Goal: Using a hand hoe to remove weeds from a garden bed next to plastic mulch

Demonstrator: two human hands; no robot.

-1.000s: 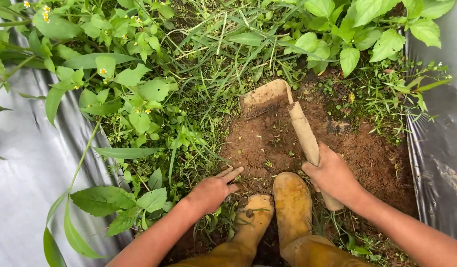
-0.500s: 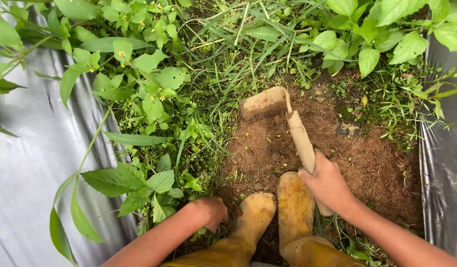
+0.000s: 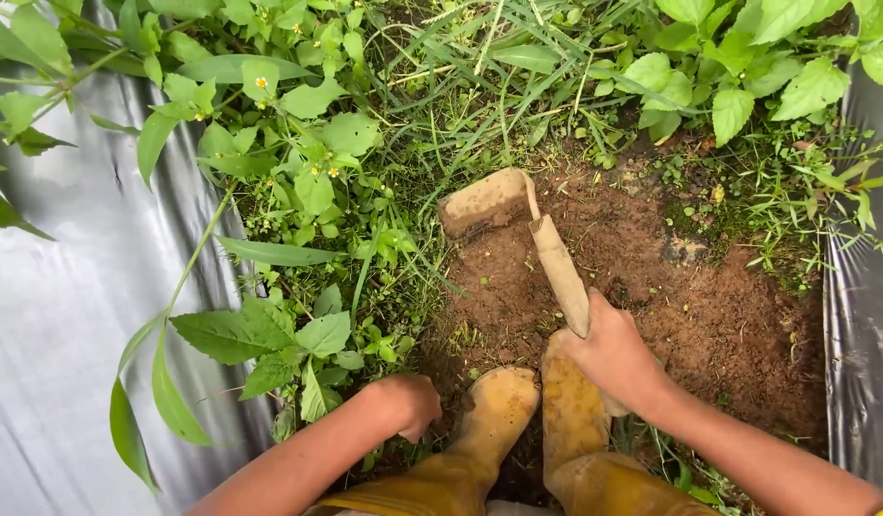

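Bare reddish-brown soil fills a patch between sheets of grey plastic mulch, with grass and broad-leaved weeds crowding its far and left edges. Right hand has its grip wrapped tight around the muddy handle of a small hand hoe; the handle runs up and away from that grip, and the mud-caked blade lies flat on the soil at the grass edge, well beyond the fingers. Just below the right grip stand two mud-smeared yellow boots. Left hand is curled into a closed grip low among the weed stems, beside the left boot; whether it pinches anything cannot be told.
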